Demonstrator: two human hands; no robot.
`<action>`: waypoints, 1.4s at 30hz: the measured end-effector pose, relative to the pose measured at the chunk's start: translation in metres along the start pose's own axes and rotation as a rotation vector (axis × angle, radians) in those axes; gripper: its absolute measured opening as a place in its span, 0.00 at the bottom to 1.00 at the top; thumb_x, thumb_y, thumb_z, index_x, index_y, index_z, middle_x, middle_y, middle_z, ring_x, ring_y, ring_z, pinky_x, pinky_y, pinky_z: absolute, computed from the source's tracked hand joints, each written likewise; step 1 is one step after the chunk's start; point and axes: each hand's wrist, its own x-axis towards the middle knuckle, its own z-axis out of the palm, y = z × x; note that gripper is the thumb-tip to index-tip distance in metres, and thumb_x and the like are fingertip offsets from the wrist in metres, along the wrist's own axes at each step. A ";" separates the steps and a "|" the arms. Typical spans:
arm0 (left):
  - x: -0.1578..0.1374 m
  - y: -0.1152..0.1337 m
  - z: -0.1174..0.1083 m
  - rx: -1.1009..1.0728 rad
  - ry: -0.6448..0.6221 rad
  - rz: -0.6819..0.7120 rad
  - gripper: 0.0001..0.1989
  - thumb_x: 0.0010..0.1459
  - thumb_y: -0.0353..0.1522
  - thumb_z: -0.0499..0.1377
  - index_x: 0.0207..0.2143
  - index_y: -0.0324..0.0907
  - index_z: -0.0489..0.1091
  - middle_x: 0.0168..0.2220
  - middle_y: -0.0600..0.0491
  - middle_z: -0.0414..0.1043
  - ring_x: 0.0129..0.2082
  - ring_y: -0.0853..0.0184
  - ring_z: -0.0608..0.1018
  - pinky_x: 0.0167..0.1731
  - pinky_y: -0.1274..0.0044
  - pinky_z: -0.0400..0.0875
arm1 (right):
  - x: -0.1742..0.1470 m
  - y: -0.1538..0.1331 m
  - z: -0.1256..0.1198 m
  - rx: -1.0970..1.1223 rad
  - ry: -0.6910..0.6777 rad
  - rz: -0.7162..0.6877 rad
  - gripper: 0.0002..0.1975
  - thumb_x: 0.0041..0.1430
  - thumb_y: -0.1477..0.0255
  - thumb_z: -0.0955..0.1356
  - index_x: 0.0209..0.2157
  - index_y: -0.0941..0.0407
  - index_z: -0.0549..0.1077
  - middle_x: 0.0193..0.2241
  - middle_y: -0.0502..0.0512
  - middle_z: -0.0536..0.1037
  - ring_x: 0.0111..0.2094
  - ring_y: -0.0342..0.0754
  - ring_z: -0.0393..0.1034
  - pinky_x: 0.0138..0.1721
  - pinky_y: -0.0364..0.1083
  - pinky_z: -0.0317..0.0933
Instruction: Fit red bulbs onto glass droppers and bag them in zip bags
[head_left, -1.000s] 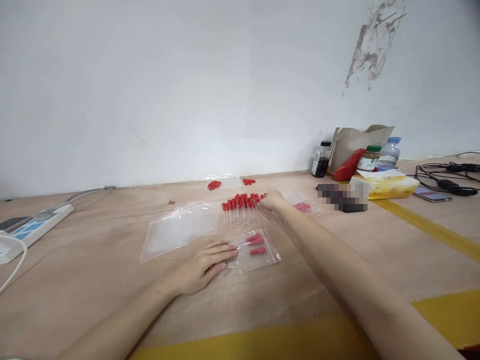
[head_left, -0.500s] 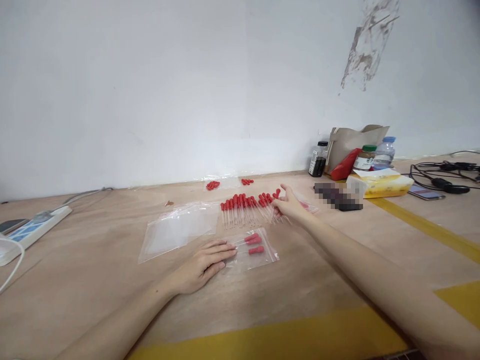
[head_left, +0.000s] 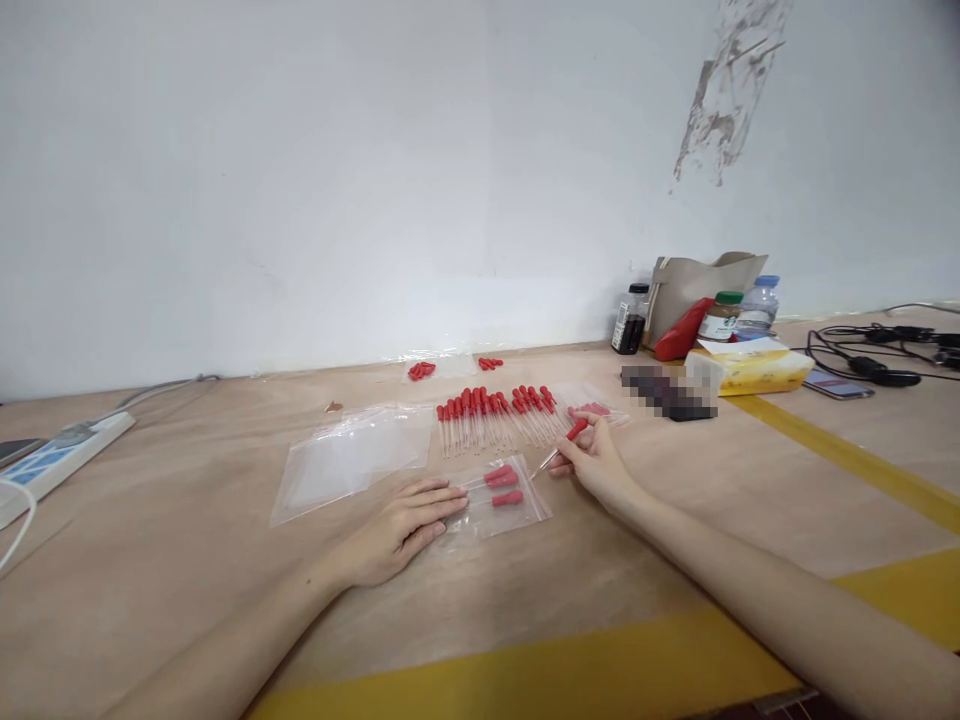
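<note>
Between the fingers of my right hand (head_left: 598,462) is a dropper (head_left: 577,430) with a red bulb, its clear tip pointing down and left. My left hand (head_left: 409,528) lies flat, fingers stretched out, its fingertips on the left end of a clear zip bag (head_left: 501,492). Inside that bag are three red-bulbed droppers (head_left: 508,497). Behind the bag, a row of several droppers (head_left: 480,412) lies side by side, bulbs toward the wall. Another clear bag (head_left: 611,412) with red pieces lies just beyond my right hand.
Flat clear bags (head_left: 352,455) lie left of the row. Small piles of red bulbs (head_left: 421,371) rest near the wall. To the right stand a tissue pack (head_left: 765,370), a dark bottle (head_left: 630,320), a jar (head_left: 722,317) and cables (head_left: 862,360). A power strip (head_left: 64,460) lies at left.
My right hand has drawn back from the row's right end toward the zip bag, bringing one dropper with it. My left hand has stayed on the bag; the view has shifted slightly.
</note>
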 end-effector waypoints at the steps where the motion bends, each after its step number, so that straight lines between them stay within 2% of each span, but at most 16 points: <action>1: 0.000 0.000 0.000 0.000 0.000 0.000 0.19 0.63 0.32 0.44 0.57 0.52 0.54 0.57 0.58 0.56 0.59 0.64 0.55 0.55 0.66 0.54 | -0.002 0.000 0.001 0.012 -0.013 0.009 0.28 0.43 0.65 0.69 0.42 0.52 0.50 0.19 0.40 0.67 0.19 0.43 0.69 0.22 0.44 0.67; 10: -0.001 0.000 0.002 -0.044 0.042 -0.010 0.17 0.63 0.32 0.45 0.54 0.49 0.57 0.56 0.56 0.59 0.58 0.65 0.55 0.55 0.69 0.55 | -0.020 -0.006 0.001 0.105 -0.122 0.157 0.21 0.46 0.64 0.68 0.37 0.52 0.52 0.20 0.42 0.69 0.22 0.43 0.71 0.25 0.44 0.66; 15: -0.001 -0.001 0.003 -0.029 0.042 -0.018 0.19 0.63 0.32 0.45 0.56 0.50 0.54 0.56 0.56 0.58 0.57 0.65 0.56 0.55 0.69 0.55 | -0.023 -0.005 -0.002 0.091 -0.135 0.157 0.20 0.45 0.62 0.68 0.33 0.53 0.54 0.22 0.45 0.71 0.24 0.43 0.70 0.28 0.45 0.66; 17: -0.001 -0.002 0.003 -0.024 0.039 -0.008 0.19 0.63 0.32 0.45 0.56 0.50 0.53 0.56 0.56 0.58 0.58 0.64 0.56 0.55 0.69 0.54 | -0.022 -0.003 -0.003 -0.013 -0.157 0.109 0.18 0.43 0.62 0.69 0.32 0.54 0.57 0.24 0.47 0.71 0.24 0.43 0.69 0.28 0.45 0.65; 22: -0.001 -0.002 0.003 -0.018 0.039 -0.006 0.20 0.63 0.31 0.45 0.57 0.50 0.52 0.56 0.56 0.57 0.58 0.65 0.56 0.55 0.69 0.54 | -0.019 0.001 -0.008 -0.627 -0.240 -0.213 0.09 0.42 0.67 0.70 0.28 0.57 0.73 0.24 0.50 0.69 0.25 0.42 0.62 0.27 0.43 0.59; 24: -0.001 -0.002 0.003 -0.014 0.038 0.000 0.20 0.63 0.31 0.45 0.57 0.50 0.52 0.56 0.56 0.57 0.58 0.65 0.56 0.55 0.69 0.54 | -0.018 0.001 -0.005 -0.710 -0.277 -0.260 0.08 0.42 0.70 0.69 0.28 0.56 0.75 0.25 0.51 0.70 0.26 0.43 0.62 0.28 0.43 0.58; 26: -0.001 -0.001 0.003 -0.013 0.040 0.007 0.20 0.63 0.31 0.45 0.57 0.49 0.52 0.56 0.56 0.58 0.58 0.65 0.56 0.55 0.69 0.54 | -0.019 0.001 0.000 -0.667 -0.351 -0.227 0.10 0.44 0.73 0.68 0.32 0.56 0.75 0.26 0.52 0.72 0.26 0.43 0.63 0.28 0.42 0.59; 30: 0.000 -0.001 0.003 -0.016 0.044 0.015 0.20 0.63 0.31 0.45 0.57 0.49 0.53 0.56 0.56 0.58 0.58 0.65 0.56 0.55 0.69 0.54 | -0.022 -0.002 0.009 -0.431 -0.495 -0.123 0.12 0.47 0.75 0.64 0.37 0.58 0.71 0.31 0.54 0.75 0.29 0.43 0.68 0.29 0.42 0.61; 32: 0.000 -0.001 0.003 -0.025 0.047 0.023 0.19 0.63 0.32 0.45 0.56 0.49 0.55 0.56 0.56 0.58 0.58 0.64 0.56 0.55 0.68 0.54 | -0.018 -0.003 0.007 -0.418 -0.474 -0.126 0.10 0.48 0.74 0.64 0.34 0.59 0.70 0.31 0.54 0.75 0.30 0.43 0.68 0.30 0.42 0.61; 34: 0.000 -0.001 0.003 -0.036 0.055 0.025 0.18 0.63 0.32 0.45 0.55 0.49 0.57 0.56 0.55 0.59 0.58 0.64 0.56 0.55 0.68 0.55 | -0.007 -0.004 0.001 -0.489 -0.394 -0.156 0.08 0.48 0.73 0.64 0.32 0.59 0.70 0.29 0.54 0.75 0.28 0.43 0.68 0.30 0.42 0.61; 38: 0.000 -0.001 0.004 -0.044 0.049 0.016 0.17 0.63 0.32 0.45 0.53 0.49 0.59 0.56 0.55 0.59 0.58 0.65 0.56 0.55 0.69 0.55 | 0.031 -0.009 -0.012 -0.804 -0.169 -0.226 0.07 0.45 0.75 0.65 0.29 0.60 0.70 0.25 0.53 0.74 0.25 0.42 0.66 0.27 0.40 0.59; 42: 0.001 0.000 0.002 -0.026 0.039 0.010 0.18 0.63 0.32 0.45 0.55 0.49 0.57 0.56 0.55 0.58 0.57 0.65 0.56 0.55 0.68 0.55 | 0.066 -0.018 -0.001 -1.088 -0.067 -0.260 0.06 0.46 0.77 0.64 0.27 0.59 0.72 0.26 0.53 0.75 0.28 0.42 0.68 0.31 0.39 0.58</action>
